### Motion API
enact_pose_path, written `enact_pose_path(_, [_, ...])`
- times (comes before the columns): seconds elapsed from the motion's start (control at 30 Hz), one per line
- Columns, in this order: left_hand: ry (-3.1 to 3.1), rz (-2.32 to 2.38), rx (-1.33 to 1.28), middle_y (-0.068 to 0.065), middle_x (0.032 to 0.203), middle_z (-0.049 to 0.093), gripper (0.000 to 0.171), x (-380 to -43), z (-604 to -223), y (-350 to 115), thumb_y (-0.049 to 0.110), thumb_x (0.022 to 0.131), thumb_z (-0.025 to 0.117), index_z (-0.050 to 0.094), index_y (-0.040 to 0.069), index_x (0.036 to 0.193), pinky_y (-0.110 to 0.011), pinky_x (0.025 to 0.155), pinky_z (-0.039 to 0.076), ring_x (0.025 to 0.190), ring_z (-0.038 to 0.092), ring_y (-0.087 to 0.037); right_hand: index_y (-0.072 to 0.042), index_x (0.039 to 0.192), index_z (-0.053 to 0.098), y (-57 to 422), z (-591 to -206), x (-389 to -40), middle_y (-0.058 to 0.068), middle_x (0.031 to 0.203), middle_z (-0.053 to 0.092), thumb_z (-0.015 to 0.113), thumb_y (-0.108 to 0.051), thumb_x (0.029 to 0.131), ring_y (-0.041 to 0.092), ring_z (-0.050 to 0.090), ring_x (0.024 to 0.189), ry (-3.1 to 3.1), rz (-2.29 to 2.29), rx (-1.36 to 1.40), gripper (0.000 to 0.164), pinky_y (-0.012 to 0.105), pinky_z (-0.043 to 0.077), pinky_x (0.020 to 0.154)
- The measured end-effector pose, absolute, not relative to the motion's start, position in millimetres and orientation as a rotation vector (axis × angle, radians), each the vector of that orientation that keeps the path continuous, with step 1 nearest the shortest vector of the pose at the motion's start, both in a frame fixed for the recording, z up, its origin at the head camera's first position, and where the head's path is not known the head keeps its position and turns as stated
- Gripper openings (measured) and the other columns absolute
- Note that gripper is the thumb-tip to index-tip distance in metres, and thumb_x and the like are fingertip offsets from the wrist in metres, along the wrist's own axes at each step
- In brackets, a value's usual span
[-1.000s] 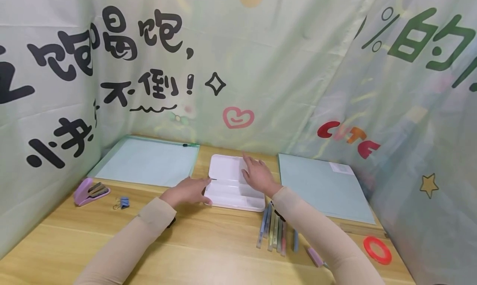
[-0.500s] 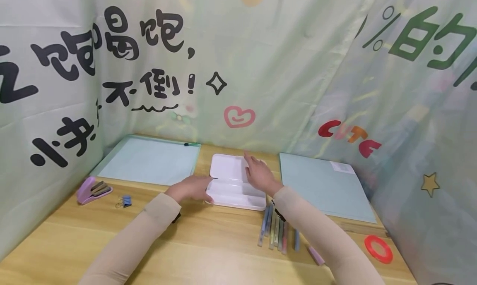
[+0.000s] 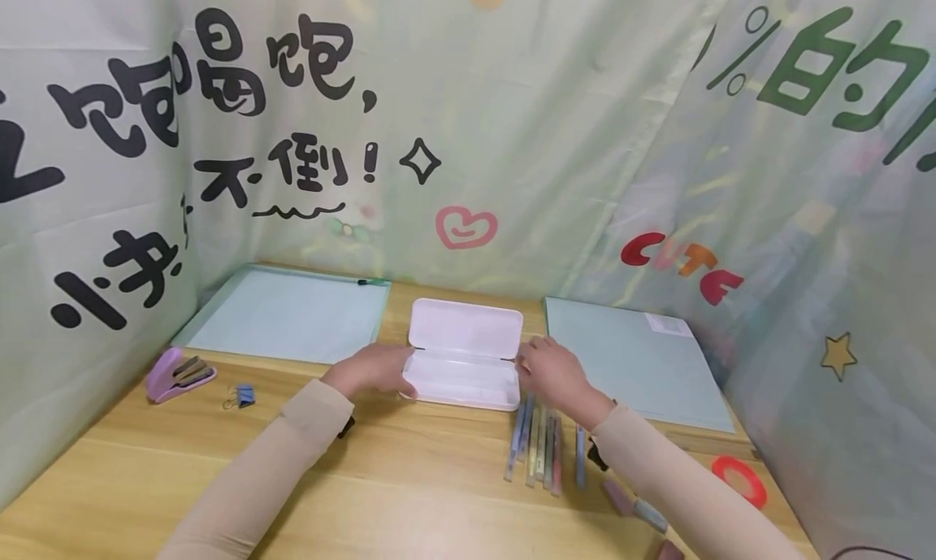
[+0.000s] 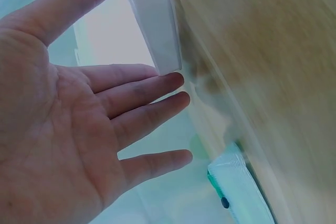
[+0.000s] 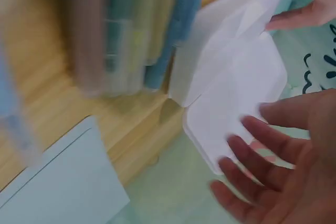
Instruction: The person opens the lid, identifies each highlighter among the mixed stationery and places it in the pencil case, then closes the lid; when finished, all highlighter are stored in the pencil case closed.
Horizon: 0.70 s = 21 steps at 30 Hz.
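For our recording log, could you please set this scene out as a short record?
Centre: white rectangular case, lid open
Left hand: straight-fingered, touching the case's left end
Right hand: beside the case's right end, fingers loosely bent
Front right: slim multicoloured pens, lying side by side
Left side: blue metal binder clip
Right side: flat red ring

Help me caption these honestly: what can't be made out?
- Pens: any print lost to blur, right wrist view.
- Label on the right blue sheet: too small to read, head view.
- White box: partly cut off by top edge, left wrist view.
- Dark pink thing: cut off by bottom edge, head view.
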<state>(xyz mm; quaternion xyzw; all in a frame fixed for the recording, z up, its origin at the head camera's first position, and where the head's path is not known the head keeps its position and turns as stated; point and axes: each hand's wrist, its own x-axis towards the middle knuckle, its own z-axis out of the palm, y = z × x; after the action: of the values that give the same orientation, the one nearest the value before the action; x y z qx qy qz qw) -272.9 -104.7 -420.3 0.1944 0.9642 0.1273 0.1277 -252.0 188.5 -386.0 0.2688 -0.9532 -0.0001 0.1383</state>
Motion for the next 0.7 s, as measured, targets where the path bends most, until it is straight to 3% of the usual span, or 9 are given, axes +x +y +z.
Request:
enact_pose_path(0.17, [2.804,0.390,0.582,-0.010,0.130,0.041,0.088,-272,-420,-107,0.051,0.067,0.066,0.034,0.002,0.132,-0.040,0.093,0.032,0.115,0.040,-0.026,-0.015,0.069,0.049,210,-387,-229,-0.004,0.056,0.041,0.059,-0.026,0.081,0.012,0.039,0.049,-3.003,-0.144,0.636,0.019,0.029,0.032,0.042])
enact_pose_path(0.53, [2.820,0.359,0.586,-0.009,0.129,0.043,0.089,-279,-429,-108,0.054,0.065,0.065,0.034,0.004,0.132,-0.039,0.092,0.033,0.114,0.041,-0.024,-0.013,0.056,0.045,230,-398,-215,-0.001,0.050,0.041,0.053,-0.027,0.081,0.014,0.037,0.046,-3.205,-0.179,0.511,0.030,0.031,0.031,0.042])
enact_pose_path(0.7, [2.829,0.347,0.604,-0.012,0.131,0.039,0.087,-276,-427,-106,0.053,0.067,0.065,0.035,0.003,0.132,-0.045,0.098,0.021,0.121,0.032,-0.027,-0.013,0.054,0.044,230,-401,-214,-0.001,0.050,0.041,0.050,-0.023,0.079,0.014,0.037,0.045,-3.209,-0.140,0.483,0.027,0.030,0.030,0.041])
